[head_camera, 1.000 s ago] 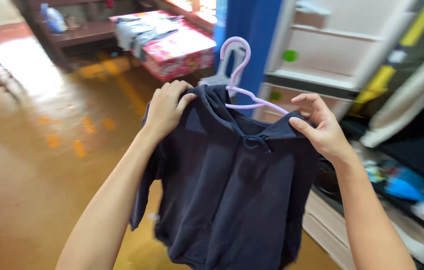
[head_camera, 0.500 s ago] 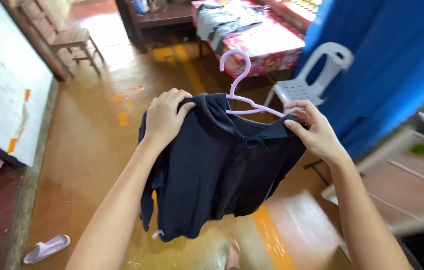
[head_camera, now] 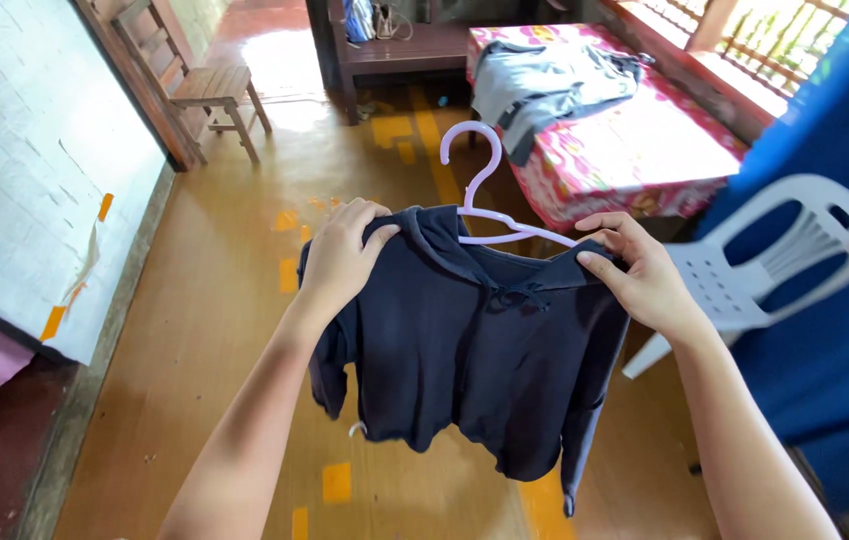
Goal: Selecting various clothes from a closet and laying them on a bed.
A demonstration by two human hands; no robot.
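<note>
A dark navy hooded top (head_camera: pixel 475 350) hangs on a pale purple plastic hanger (head_camera: pixel 485 190), held up in front of me above the floor. My left hand (head_camera: pixel 340 255) grips the garment's left shoulder over the hanger's end. My right hand (head_camera: pixel 640 275) pinches the right shoulder and the hanger arm under it. The hanger's hook sticks up between my hands. The sleeves and hem dangle freely.
A table with a pink patterned cloth (head_camera: pixel 645 150) and grey clothes (head_camera: pixel 545 85) on it stands ahead. A white plastic chair (head_camera: pixel 775 260) and a blue curtain (head_camera: pixel 845 300) are on the right. A wooden chair (head_camera: pixel 210 95) stands at the back left. The floor is glossy yellow-brown.
My view has swung left, from the shelves and blue curtain toward the open floor and table. Both hands keep the same grip on the top and hanger.
</note>
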